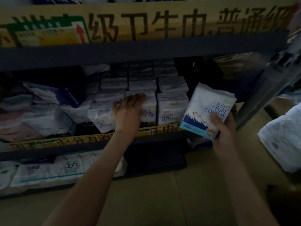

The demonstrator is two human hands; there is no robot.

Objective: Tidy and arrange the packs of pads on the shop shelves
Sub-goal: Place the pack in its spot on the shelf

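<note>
From the head view, my left hand (128, 108) reaches into the middle shelf (146, 53). Its fingers (140, 97) lie spread and straight over the top of the middle pack (149, 110) in the front row, pressing rather than gripping. My right hand (224, 126) is closed round the lower corner of the held pack (210, 110), which hangs in the air just right of the row, outside the shelf. That low grip is my first worry, because the pack is soft and could swivel or slip to the floor (162, 201) when I swing it in. The second is the leaning pack (102, 119) just left of my wrist, which tilts at the shelf's front lip, so a nudge from my forearm would probably tip it over the edge. Pressing too hard may also shove the stacked packs (143, 85) behind out of line. The jumbled heap (40, 111) further left looks ready to slide too.
</note>
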